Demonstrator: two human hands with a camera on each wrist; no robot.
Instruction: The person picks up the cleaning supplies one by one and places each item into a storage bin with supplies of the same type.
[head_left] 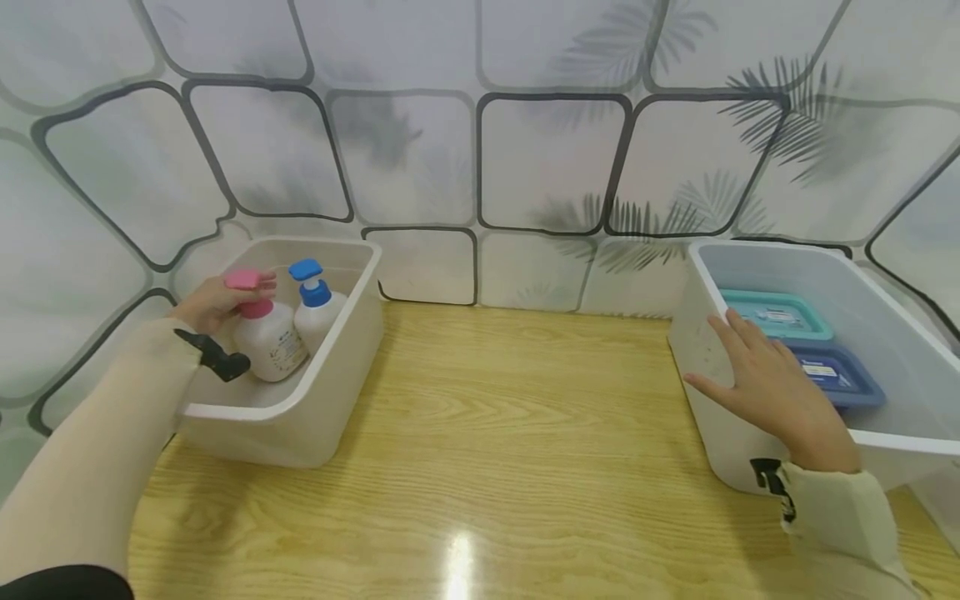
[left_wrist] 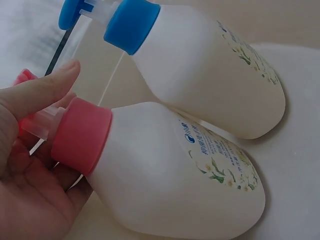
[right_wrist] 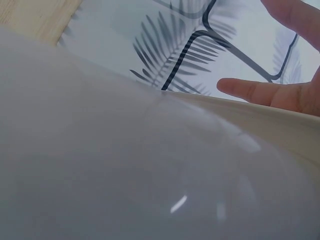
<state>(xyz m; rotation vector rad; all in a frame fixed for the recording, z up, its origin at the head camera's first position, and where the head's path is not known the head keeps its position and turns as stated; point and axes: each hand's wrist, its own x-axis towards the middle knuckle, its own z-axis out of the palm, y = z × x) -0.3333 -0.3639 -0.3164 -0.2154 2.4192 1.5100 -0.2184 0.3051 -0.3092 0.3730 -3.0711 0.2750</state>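
Inside the left white bin [head_left: 307, 417] stand two white pump bottles. My left hand [head_left: 213, 302] is around the neck of the pink-pump bottle [head_left: 270, 342], thumb on one side and fingers behind the pink collar [left_wrist: 82, 135]. Right beside it is the blue-pump bottle [head_left: 318, 312], its base also on the bin floor in the left wrist view. My right hand [head_left: 776, 387] is spread over the near left rim of the right white bin [head_left: 701, 375], fingers straight and holding nothing. Under and past it lie a teal-lidded pack [head_left: 780, 315] and a dark blue one [head_left: 836, 375].
Both bins stand on a wood-grain table [head_left: 510, 433], one at each side, with bare tabletop between them. A wall covering [head_left: 555, 158] with dark outlines and leaf shadows rises directly behind.
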